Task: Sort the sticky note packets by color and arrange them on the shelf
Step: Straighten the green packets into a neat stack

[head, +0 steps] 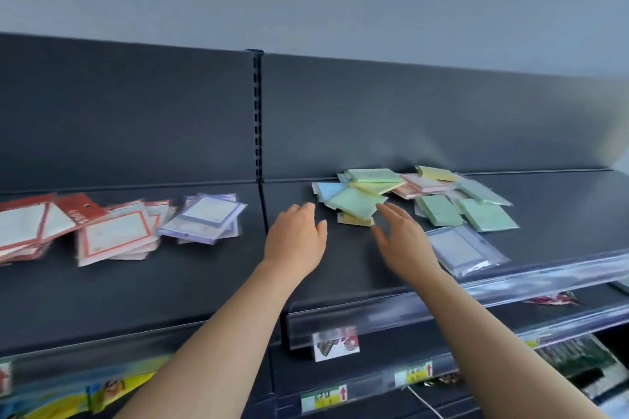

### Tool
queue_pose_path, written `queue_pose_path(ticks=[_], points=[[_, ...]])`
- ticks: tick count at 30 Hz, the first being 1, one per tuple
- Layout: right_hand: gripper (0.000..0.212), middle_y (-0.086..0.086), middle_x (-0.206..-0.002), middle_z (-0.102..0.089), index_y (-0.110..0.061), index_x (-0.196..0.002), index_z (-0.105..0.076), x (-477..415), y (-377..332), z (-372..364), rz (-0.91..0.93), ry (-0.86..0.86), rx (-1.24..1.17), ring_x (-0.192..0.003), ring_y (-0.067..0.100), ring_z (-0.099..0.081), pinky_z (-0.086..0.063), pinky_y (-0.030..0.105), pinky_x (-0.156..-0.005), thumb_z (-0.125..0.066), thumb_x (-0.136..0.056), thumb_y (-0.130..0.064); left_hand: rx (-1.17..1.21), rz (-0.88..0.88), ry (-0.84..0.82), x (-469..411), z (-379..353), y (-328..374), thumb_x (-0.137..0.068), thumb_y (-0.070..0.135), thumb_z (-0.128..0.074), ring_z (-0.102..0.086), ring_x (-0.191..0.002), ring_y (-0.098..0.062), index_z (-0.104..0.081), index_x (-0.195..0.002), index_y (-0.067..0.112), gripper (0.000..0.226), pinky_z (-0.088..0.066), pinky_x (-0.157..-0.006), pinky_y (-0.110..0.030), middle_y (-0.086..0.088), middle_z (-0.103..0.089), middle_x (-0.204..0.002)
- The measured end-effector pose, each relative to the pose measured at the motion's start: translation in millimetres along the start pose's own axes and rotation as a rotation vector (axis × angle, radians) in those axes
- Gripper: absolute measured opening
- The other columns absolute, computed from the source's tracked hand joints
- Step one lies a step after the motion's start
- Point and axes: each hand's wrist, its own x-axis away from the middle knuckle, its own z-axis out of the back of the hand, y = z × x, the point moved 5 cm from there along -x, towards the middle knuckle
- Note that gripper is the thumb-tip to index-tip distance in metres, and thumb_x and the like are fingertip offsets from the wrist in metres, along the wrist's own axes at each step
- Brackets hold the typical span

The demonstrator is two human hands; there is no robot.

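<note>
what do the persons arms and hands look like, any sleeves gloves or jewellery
The left hand and right hand wear no gloves, and no rings show, though the picture is slightly blurred. The wrists carry no watch or bracelet. Both forearms are uncovered down to the bottom edge of the view, with no sleeve in sight.

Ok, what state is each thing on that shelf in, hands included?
Left hand: open, holds nothing.
Right hand: open, holds nothing.
Mixed pastel sticky note packet pile: jumbled, unsorted.
Red-bordered white packets: loosely heaped, overlapping.
Purple-bordered packets: stacked askew.
Clear-wrapped lilac packet: flat, apart from the pile.
</note>
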Motion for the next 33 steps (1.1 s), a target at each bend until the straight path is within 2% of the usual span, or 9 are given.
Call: queue_pose_path(ticks=[4, 10, 16, 20, 23, 26, 28, 31, 33], points=[[0.050, 0.003, -0.157, -0.024, -0.016, -0.148, -0.034, -18, 10, -10, 0.023, -0.085, -0.054, -0.139, 0.022, -0.033, -0.032, 0.032, -0.108, -0.043, -0.099, -0.017, 0.033, 0.078, -0.036, -28, -15, 10, -0.100, 0.034, -0.041, -0.053, -0.105, -0.026, -0.052, -0.121, 0.008, 0.035, -0.044, -0.078, -0.034, -0.008, -0.056, -0.115], [0.041, 0.005, -0.135, -0.056, -0.011, -0.125, -0.062, -31, 8, -20, 0.123, -0.071, -0.137, -0.124, 0.022, -0.052, -0.036, 0.025, -0.105, -0.040, -0.092, -0.001, 0.200, 0.236, -0.088, -63, -32, 5, -0.094, 0.034, -0.052, -0.051, -0.081, -0.024, -0.051, -0.097, 0.008, 0.026, -0.035, -0.058, -0.029, -0.010, -0.060, -0.101], [0.031, 0.008, -0.120, -0.062, -0.009, -0.118, -0.066, -62, 23, 0, 0.001, 0.154, -0.155, -0.114, 0.026, -0.054, -0.040, 0.030, -0.095, -0.046, -0.094, -0.007, 0.459, 0.381, -0.062, -81, -31, -14, -0.086, 0.020, -0.062, -0.058, -0.090, -0.024, -0.043, -0.124, 0.010, 0.043, -0.044, -0.061, -0.029, -0.006, -0.057, -0.111], [0.044, 0.013, -0.149, -0.039, -0.006, -0.139, -0.045, -96, 27, -6, -0.013, 0.008, -0.015, -0.139, 0.029, -0.029, -0.023, 0.035, -0.113, -0.046, -0.098, -0.022, 0.562, 0.427, -0.051, -89, -26, -28, -0.084, 0.018, -0.051, -0.062, -0.099, -0.032, -0.048, -0.106, 0.011, 0.024, -0.057, -0.081, -0.046, -0.008, -0.057, -0.104], [0.050, 0.014, -0.153, -0.030, -0.005, -0.143, -0.035, -117, 24, -20, 0.007, -0.116, 0.104, -0.142, 0.028, -0.024, -0.020, 0.038, -0.114, -0.042, -0.099, -0.028, 0.582, 0.443, -0.023, -91, -22, -36, -0.088, 0.019, -0.049, -0.061, -0.090, -0.026, -0.049, -0.107, 0.014, 0.020, -0.057, -0.080, -0.044, 0.001, -0.053, -0.096], [0.045, 0.012, -0.146, -0.038, -0.008, -0.136, -0.040, -123, 25, -29, -0.034, -0.184, 0.181, -0.137, 0.028, -0.028, -0.021, 0.039, -0.111, -0.040, -0.096, -0.028, 0.545, 0.451, 0.003, -90, -21, -43, -0.089, 0.017, -0.046, -0.054, -0.080, -0.016, -0.050, -0.112, 0.014, 0.023, -0.049, -0.066, -0.030, 0.000, -0.055, -0.101], [0.047, 0.009, -0.144, -0.039, -0.011, -0.138, -0.040, -121, 26, -29, -0.053, -0.162, 0.217, -0.135, 0.030, -0.030, -0.017, 0.041, -0.113, -0.040, -0.095, -0.031, 0.539, 0.443, -0.012, -88, -23, -46, -0.091, 0.019, -0.048, -0.056, -0.087, -0.018, -0.048, -0.122, 0.014, 0.031, -0.045, -0.065, -0.028, -0.002, -0.057, -0.110], [0.044, 0.009, -0.136, -0.042, -0.017, -0.135, -0.047, -118, 24, -28, -0.010, -0.090, 0.315, -0.131, 0.033, -0.032, -0.012, 0.042, -0.115, -0.041, -0.095, -0.035, 0.564, 0.414, -0.045, -85, -26, -47, -0.087, 0.030, -0.062, -0.059, -0.096, -0.021, -0.047, -0.129, 0.012, 0.048, -0.052, -0.074, -0.034, -0.004, -0.058, -0.116], [0.040, 0.009, -0.132, -0.043, -0.018, -0.130, -0.056, -116, 23, -27, 0.011, -0.061, 0.304, -0.128, 0.032, -0.032, -0.013, 0.039, -0.113, -0.042, -0.096, -0.036, 0.582, 0.407, -0.042, -84, -25, -47, -0.083, 0.028, -0.068, -0.061, -0.089, -0.023, -0.055, -0.114, 0.010, 0.038, -0.054, -0.077, -0.040, -0.005, -0.062, -0.111]])
